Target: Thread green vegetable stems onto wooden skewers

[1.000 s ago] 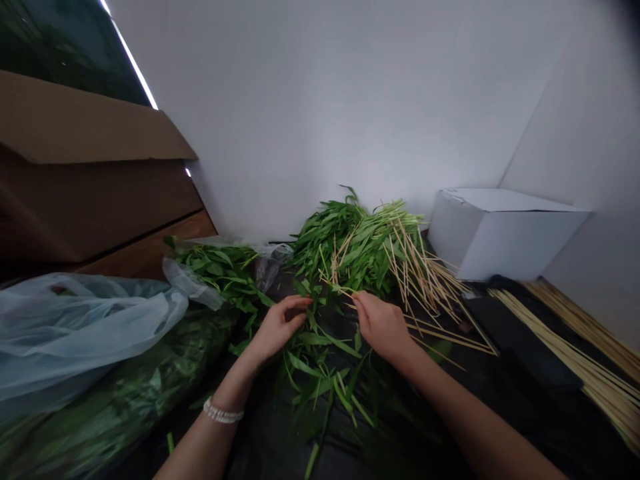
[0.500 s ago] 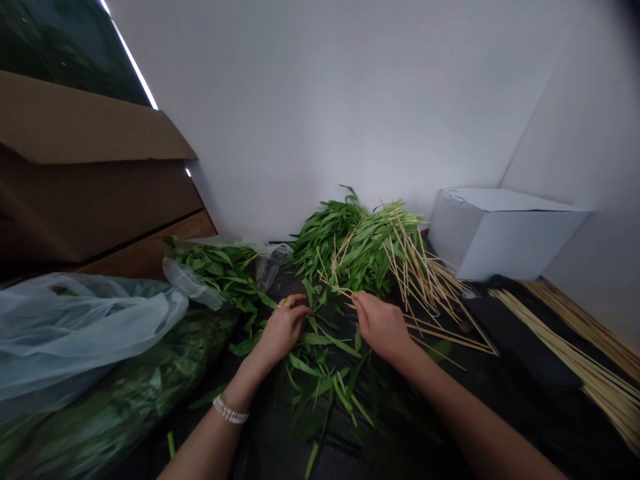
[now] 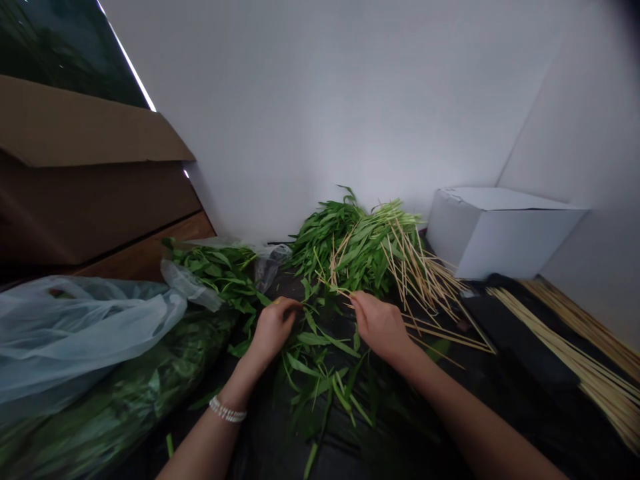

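Observation:
My left hand (image 3: 274,328), with a beaded bracelet at the wrist, has its thumb and finger closed at the end of a leafy green stem (image 3: 311,308). My right hand (image 3: 381,325) pinches a thin bamboo skewer (image 3: 345,292), whose tip points left into greenery. Between and below both hands lie loose green leaves (image 3: 313,340) and cut stem pieces (image 3: 342,395) on a dark surface. Just beyond them is a heap of leafy greens (image 3: 367,257) with many skewers (image 3: 411,267) lying across and sticking out of its right side.
At left are plastic bags of greens (image 3: 145,380), a white bag (image 3: 90,333) and a cardboard box (image 3: 95,207). A white box (image 3: 500,230) stands at back right. Long thin sticks (image 3: 575,360) lie at right beside a dark flat object (image 3: 523,340). A white wall (image 3: 320,113) closes the back.
My left hand has shifted slightly left, and its fingers have drawn together at the leaves. My right hand stays nearly still with the skewer.

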Motion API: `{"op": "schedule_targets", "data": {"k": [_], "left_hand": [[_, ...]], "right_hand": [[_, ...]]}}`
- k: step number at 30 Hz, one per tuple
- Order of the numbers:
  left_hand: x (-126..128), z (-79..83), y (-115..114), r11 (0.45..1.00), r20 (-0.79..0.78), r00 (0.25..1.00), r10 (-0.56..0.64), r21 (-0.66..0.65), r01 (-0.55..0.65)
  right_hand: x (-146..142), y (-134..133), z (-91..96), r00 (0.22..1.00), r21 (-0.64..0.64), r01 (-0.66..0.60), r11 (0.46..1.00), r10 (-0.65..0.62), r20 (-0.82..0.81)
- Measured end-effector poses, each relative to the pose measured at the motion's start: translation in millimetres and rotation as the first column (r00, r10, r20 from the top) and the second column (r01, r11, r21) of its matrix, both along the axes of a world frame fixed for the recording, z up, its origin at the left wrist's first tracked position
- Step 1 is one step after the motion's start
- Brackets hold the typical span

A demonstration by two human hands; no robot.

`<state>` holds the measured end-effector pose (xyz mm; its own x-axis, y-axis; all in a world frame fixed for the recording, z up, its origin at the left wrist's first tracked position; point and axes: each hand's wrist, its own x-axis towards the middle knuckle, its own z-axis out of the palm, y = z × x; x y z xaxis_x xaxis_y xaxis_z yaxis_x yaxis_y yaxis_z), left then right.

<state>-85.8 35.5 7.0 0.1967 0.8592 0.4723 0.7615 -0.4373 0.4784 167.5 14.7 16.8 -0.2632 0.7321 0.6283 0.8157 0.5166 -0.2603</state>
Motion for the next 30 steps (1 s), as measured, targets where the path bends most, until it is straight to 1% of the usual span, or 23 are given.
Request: {"op": "schedule_targets", "data": {"k": [1,3,4,6,8,11,13,15,17,20,22,23,25,28,30], "left_hand": [[-1,1.3,1,1.000,0.082,0.996,0.026,0.011,-0.027],[-1,4.1,1,0.998,0.251,0.966,0.066,-0.009,-0.065],[0,5.6,1,0.997,0.338,0.938,0.078,-0.038,-0.069],[2,8.5,1,0.994,0.505,0.859,0.088,-0.106,-0.040],[3,11.3,1,0.985,0.659,0.747,0.094,-0.170,0.026],[4,15.0,1,0.956,0.854,0.504,0.127,-0.241,0.168],[3,17.2,0,0.936,0.926,0.349,0.145,-0.243,0.256],[1,19.6,0,0.926,0.957,0.247,0.152,-0.225,0.304],[0,22.4,-1,0.919,0.971,0.183,0.154,-0.209,0.334],[-3,27.0,-1,0.909,0.977,0.123,0.172,-0.206,0.363],[-4,29.5,-2,0.905,0.974,0.106,0.201,-0.226,0.359],[-3,30.4,-3,0.904,0.971,0.112,0.213,-0.239,0.354],[-1,31.2,-5,0.900,0.963,0.156,0.219,-0.261,0.349],[4,29.8,-7,0.899,0.951,0.240,0.193,-0.270,0.346],[8,28.0,-8,0.901,0.942,0.283,0.181,-0.274,0.336]], "right_hand": [[0,0,0.1,1.000,-0.002,-0.004,1.000,0.004,-0.007],[0,0,0.1,1.000,-0.010,-0.012,1.000,0.012,-0.016],[0,-1,0.2,1.000,-0.013,-0.015,1.000,0.015,-0.017],[0,-1,0.4,1.000,-0.017,-0.017,1.000,0.016,-0.015],[0,-1,0.7,1.000,-0.021,-0.013,1.000,0.013,-0.015],[-1,-1,1.1,1.000,-0.030,-0.011,0.999,0.010,-0.028],[-1,-1,0.8,0.999,-0.035,-0.021,0.999,0.019,-0.040],[0,0,0.2,0.998,-0.041,-0.038,0.998,0.035,-0.060],[0,1,-0.4,0.994,-0.051,-0.059,0.997,0.054,-0.090],[0,1,-0.3,0.984,-0.069,-0.099,0.993,0.088,-0.154],[0,1,0.7,0.972,-0.080,-0.137,0.987,0.119,-0.202],[0,1,1.4,0.965,-0.085,-0.159,0.984,0.136,-0.225],[-1,-1,3.5,0.947,-0.097,-0.210,0.973,0.178,-0.266],[-3,-3,7.0,0.916,-0.112,-0.292,0.950,0.244,-0.319],[-4,-5,8.6,0.901,-0.123,-0.332,0.935,0.275,-0.336]]}}
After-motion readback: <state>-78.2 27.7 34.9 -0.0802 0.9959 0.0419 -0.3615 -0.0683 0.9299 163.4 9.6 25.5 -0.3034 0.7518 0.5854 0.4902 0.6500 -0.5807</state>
